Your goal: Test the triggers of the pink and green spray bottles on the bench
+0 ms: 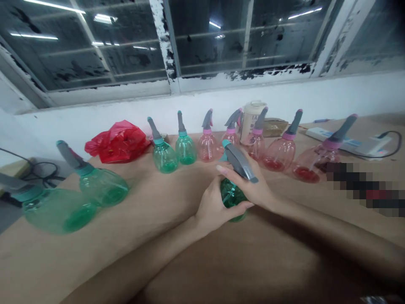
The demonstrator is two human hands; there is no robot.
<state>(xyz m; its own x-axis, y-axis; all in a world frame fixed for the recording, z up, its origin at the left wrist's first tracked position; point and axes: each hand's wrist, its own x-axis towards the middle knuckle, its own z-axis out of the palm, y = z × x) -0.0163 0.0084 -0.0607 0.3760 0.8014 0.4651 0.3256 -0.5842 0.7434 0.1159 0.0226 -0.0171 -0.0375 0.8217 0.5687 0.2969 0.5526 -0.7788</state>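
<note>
A green spray bottle [232,195] with a grey and teal trigger head [238,162] stands on the brown table [133,236] in the middle of the view. My left hand [215,209] is wrapped round its green body. My right hand [249,183] is closed over the neck and the trigger head from above. Both forearms reach in from the lower edge.
Several green spray bottles [103,183] stand at the left and several pink ones [281,152] at the back right. A red plastic bag [118,141], a beige jar [251,120] and a white power strip [351,143] lie near the white wall under the window.
</note>
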